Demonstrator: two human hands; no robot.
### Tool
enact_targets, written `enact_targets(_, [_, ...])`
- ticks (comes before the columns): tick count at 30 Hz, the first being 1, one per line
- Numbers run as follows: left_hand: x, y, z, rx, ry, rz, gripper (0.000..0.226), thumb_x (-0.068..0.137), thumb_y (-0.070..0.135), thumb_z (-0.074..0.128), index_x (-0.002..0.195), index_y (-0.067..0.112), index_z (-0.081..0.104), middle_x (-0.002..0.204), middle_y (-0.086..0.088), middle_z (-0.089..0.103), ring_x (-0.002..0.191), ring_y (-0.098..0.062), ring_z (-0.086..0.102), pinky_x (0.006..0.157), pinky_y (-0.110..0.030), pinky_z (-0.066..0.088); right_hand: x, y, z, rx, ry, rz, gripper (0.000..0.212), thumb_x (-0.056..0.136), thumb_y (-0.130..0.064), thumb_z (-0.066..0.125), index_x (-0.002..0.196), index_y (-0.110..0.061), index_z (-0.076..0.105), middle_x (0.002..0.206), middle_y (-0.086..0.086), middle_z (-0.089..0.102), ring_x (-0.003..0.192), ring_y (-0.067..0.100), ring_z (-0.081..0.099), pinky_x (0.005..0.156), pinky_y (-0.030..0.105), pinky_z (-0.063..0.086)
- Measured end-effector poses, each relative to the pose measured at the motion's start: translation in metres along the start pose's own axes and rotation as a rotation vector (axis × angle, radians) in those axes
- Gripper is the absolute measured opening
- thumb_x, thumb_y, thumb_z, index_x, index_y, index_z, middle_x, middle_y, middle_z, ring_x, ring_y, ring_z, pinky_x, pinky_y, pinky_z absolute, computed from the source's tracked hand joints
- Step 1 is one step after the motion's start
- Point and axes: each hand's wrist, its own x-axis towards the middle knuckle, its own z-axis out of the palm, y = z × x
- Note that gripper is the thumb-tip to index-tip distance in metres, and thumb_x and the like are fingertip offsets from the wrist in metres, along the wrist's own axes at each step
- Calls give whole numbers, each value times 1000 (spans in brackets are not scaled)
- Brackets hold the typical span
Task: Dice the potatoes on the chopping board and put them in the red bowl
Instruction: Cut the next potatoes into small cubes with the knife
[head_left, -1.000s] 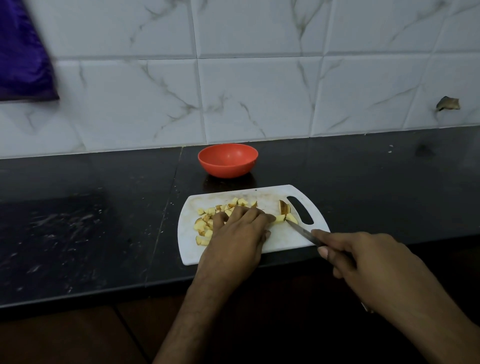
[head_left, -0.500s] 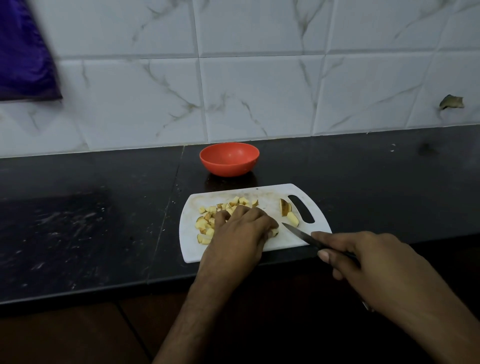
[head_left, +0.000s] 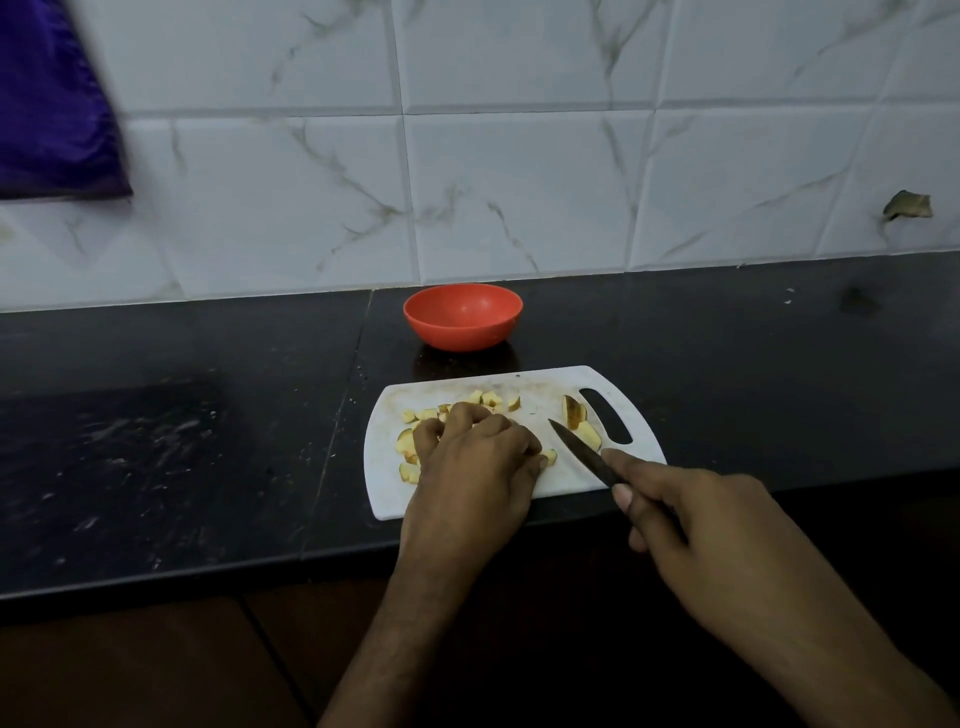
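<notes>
A white chopping board (head_left: 540, 395) lies at the front edge of the black counter. Several diced potato pieces (head_left: 488, 400) lie scattered on its left half, and two larger potato pieces (head_left: 579, 423) sit beside the handle slot. My left hand (head_left: 475, 467) rests curled over the diced pile, fingers closed around some pieces. My right hand (head_left: 691, 519) grips a knife (head_left: 579, 449), its dark blade pointing up-left over the board, tip clear of the potato. The red bowl (head_left: 462, 317) stands behind the board near the wall and looks empty.
The black counter (head_left: 182, 441) stretches left and right of the board, with a seam left of the board. White marbled tiles rise behind it. A purple cloth (head_left: 52, 104) hangs at the upper left. A chipped spot (head_left: 906, 205) marks the wall at right.
The knife has pulled back from the two larger pieces and its tip now points up-left. My left hand has curled tighter over the diced pile.
</notes>
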Motion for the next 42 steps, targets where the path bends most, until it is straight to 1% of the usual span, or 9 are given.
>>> enact_targets(4, [0, -8, -4, -131, -37, -39, 24, 90, 40, 64, 113, 38, 71, 120, 24, 62, 132, -5, 29, 103, -37, 10, -1, -6, 9, 14, -10, -16, 42, 101, -41, 43, 142, -51, 42, 83, -15, 68, 77, -1, 65, 73, 18, 55])
enact_targets(8, [2, -9, -3, -146, -28, -58, 19, 90, 38, 67, 108, 39, 72, 114, 24, 63, 129, -5, 32, 101, -35, 10, -1, -8, 12, 7, -17, -32, 42, 102, -37, 43, 142, -47, 45, 84, -12, 69, 78, 1, 67, 75, 21, 56])
enact_targets(12, [3, -9, -1, -135, -20, -59, 18, 91, 40, 67, 108, 38, 71, 111, 23, 63, 125, -5, 34, 105, -40, 15, 0, -9, 13, -27, -24, -32, 42, 102, -36, 42, 143, -48, 45, 92, -17, 68, 82, -2, 64, 76, 12, 52])
enact_targets(18, [4, -9, -1, -150, -22, -55, 17, 92, 39, 66, 108, 38, 70, 110, 22, 62, 123, -5, 34, 102, -37, 14, 1, -13, 10, -44, -39, -37, 41, 102, -38, 41, 141, -51, 44, 82, -19, 63, 77, -2, 61, 71, 8, 47])
enact_targets(22, [4, -9, -1, -144, -33, -59, 17, 92, 39, 65, 109, 38, 69, 112, 22, 62, 123, -6, 34, 108, -42, 15, 2, -14, 7, -40, -45, -49, 41, 103, -39, 40, 141, -51, 43, 79, -20, 59, 76, -3, 60, 66, 5, 42])
enact_targets(29, [5, -9, -2, -165, -33, -67, 17, 92, 38, 66, 108, 37, 69, 111, 21, 62, 123, -6, 35, 108, -43, 15, 2, -17, 6, -38, -64, -61, 41, 103, -41, 37, 142, -51, 42, 79, -22, 55, 77, -4, 59, 65, 4, 39])
enact_targets(34, [5, -9, -1, -156, -43, -63, 18, 92, 38, 65, 110, 37, 69, 113, 22, 62, 123, -6, 34, 108, -42, 15, 5, -17, 4, -64, -72, -70, 41, 103, -41, 36, 142, -52, 41, 80, -21, 56, 81, -2, 61, 72, 7, 43])
enact_targets(37, [5, -9, -1, -153, -48, -55, 19, 93, 38, 65, 111, 38, 69, 114, 22, 61, 123, -6, 34, 107, -41, 15, 5, -16, 3, -87, -72, -74, 41, 103, -42, 36, 142, -53, 40, 78, -22, 54, 80, -3, 60, 68, 6, 41])
enact_targets(42, [5, -10, 0, -156, -47, -54, 19, 93, 39, 65, 111, 37, 69, 115, 22, 62, 124, -6, 34, 108, -42, 15, 7, -15, 5, -81, -111, -89, 41, 104, -40, 36, 143, -52, 39, 74, -23, 50, 79, -2, 59, 69, 7, 41])
